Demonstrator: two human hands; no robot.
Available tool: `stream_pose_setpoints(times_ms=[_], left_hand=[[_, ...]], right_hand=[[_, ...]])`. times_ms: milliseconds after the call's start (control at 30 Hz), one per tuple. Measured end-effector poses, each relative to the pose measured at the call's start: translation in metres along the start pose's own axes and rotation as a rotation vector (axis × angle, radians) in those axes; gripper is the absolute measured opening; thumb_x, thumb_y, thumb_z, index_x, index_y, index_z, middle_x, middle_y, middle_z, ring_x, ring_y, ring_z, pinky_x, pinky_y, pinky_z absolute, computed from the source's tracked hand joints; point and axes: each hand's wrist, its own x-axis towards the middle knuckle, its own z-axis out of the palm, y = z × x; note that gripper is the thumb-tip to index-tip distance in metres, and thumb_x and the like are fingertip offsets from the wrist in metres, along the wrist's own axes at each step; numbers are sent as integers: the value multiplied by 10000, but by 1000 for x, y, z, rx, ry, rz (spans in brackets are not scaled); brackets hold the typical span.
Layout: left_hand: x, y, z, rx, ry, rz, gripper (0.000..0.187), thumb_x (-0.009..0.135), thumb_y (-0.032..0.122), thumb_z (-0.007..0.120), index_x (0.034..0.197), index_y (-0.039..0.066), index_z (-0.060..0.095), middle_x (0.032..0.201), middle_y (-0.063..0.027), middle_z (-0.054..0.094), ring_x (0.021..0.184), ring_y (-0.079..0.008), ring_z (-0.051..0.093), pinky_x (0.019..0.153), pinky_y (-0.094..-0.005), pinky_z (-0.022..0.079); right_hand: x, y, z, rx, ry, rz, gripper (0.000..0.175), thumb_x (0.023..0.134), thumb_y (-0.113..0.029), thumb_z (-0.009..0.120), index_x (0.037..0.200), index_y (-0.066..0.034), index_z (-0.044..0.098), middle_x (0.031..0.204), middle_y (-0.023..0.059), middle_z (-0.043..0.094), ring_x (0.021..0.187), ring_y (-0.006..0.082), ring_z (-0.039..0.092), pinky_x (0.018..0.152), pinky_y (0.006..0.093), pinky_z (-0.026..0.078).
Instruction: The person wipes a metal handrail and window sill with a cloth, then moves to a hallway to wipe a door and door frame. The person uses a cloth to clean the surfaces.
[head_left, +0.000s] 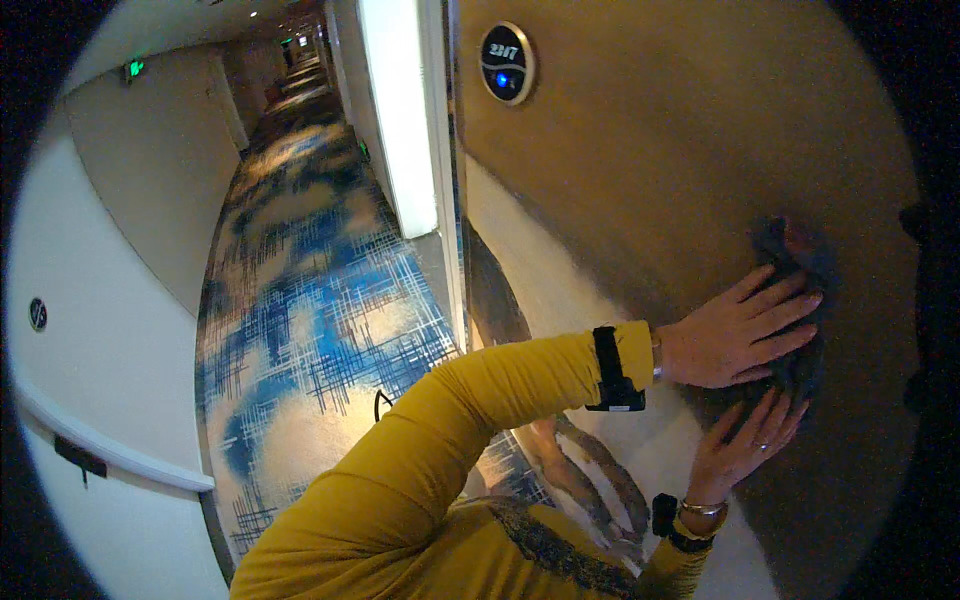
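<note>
My left hand lies with its fingers spread against a brown, beige and white painted wall panel. Just below it, my right hand rests on the same panel, fingers apart and a ring on one of them. A dark bluish patch shows beside and between the fingers; whether it is a shadow, a reflection or a cloth, I cannot tell. Both wrists carry a bracelet and a black strapped device, over or by yellow sleeves. No held object is visible in either hand.
A round number plate with a blue light is mounted high on the panel. Left of the panel, a patterned blue and beige carpet runs down a long corridor past a bright white panel. A white door stands at the far left.
</note>
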Motion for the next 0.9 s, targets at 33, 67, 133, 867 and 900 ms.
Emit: stream_pose_setpoints(times_ms=[33, 67, 133, 867, 900], left_hand=[[-4, 3, 6, -9, 0, 8, 849, 822, 352, 737, 1546, 81, 386, 1648, -203, 293, 1473, -446, 342, 1193, -623, 271], [-8, 1, 8, -31, 11, 18, 832, 830, 355, 724, 1541, 76, 393, 1642, -203, 306, 1463, -443, 358, 1192, -620, 276], [-19, -10, 8, 25, -67, 27, 815, 836, 344, 716, 1533, 64, 400, 1628, -204, 330, 1451, -442, 375, 1191, -612, 286], [-396, -301, -183, 200, 51, -803, 843, 858, 150, 718, 1575, -1, 301, 1625, -304, 255, 1491, -512, 266, 1240, -530, 216], [-415, -295, -178, 168, 26, -854, 855, 853, 141, 714, 1576, -14, 285, 1624, -317, 239, 1492, -517, 256, 1242, -530, 211]], right_hand=[[-8, -2, 0, 8, -35, 15, 440, 1044, -198, 530, 1435, 4, 518, 1558, 208, 425, 1461, 503, 340, 1185, 639, 290], [-13, -4, 2, 16, -65, 21, 445, 1047, -219, 521, 1428, 11, 517, 1558, 218, 417, 1457, 526, 329, 1183, 657, 285], [-20, -15, 8, 32, -90, 5, 463, 1041, -235, 537, 1436, 7, 511, 1548, 214, 424, 1455, 521, 334, 1183, 658, 281], [66, -368, 287, 139, -616, -485, 498, 992, -175, 478, 1453, 10, 514, 1595, 119, 428, 1511, 314, 328, 1210, 468, 276], [50, -377, 297, 178, -690, -501, 487, 990, -164, 482, 1442, 13, 523, 1594, 112, 429, 1510, 309, 330, 1204, 472, 281]])
